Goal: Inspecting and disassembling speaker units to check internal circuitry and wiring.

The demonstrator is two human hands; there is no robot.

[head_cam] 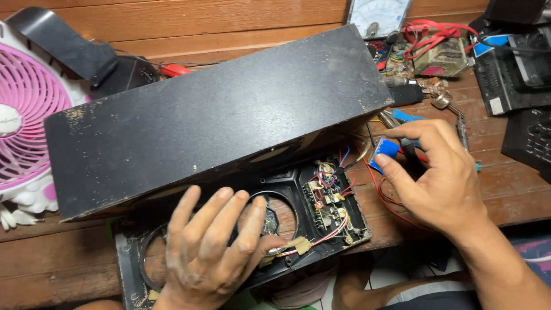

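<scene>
Left hand (209,252) flat on speaker panel (321,201), right grip (427,172) pinching blue part (384,150), cluttered wooden bench (69,258)

bench: brown wooden planks (69,258) | rear: wooden board wall (201,17) | floor: pale tiles below (396,275) | light: even

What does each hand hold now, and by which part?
The right hand pinches a small blue rectangular component by its edges between thumb and forefinger. The left hand holds nothing; it rests flat on the black plastic speaker panel.
</scene>
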